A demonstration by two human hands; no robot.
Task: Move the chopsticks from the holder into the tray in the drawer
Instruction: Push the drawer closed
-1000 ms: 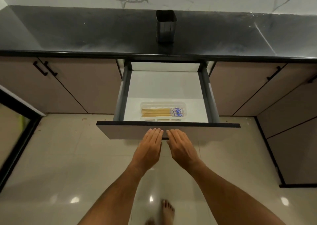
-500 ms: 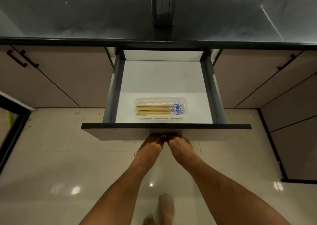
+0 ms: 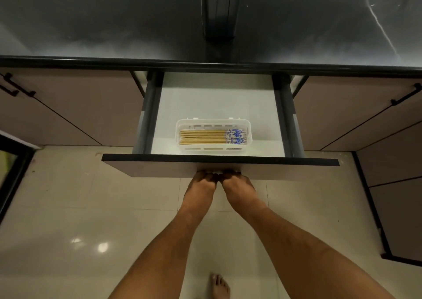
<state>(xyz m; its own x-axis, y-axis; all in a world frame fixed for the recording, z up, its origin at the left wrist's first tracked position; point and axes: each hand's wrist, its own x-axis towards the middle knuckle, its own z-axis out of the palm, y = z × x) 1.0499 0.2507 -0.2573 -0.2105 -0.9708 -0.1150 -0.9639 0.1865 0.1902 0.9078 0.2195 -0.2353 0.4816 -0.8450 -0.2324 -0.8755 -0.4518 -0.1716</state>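
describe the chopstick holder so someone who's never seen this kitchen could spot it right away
Start at the long black countertop that runs above the open drawer. Directly behind the drawer's middle, a tall dark metal holder stands upright on that counter. It is the only thing standing on the counter, unlike the low white tray of chopsticks lying down in the drawer.

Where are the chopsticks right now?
In the head view, the chopsticks lie flat in the white tray near the front of the open drawer, just behind the drawer front where both hands press.

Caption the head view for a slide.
Both hands, left hand and right hand, against the open drawer; chopsticks lie in the tray.
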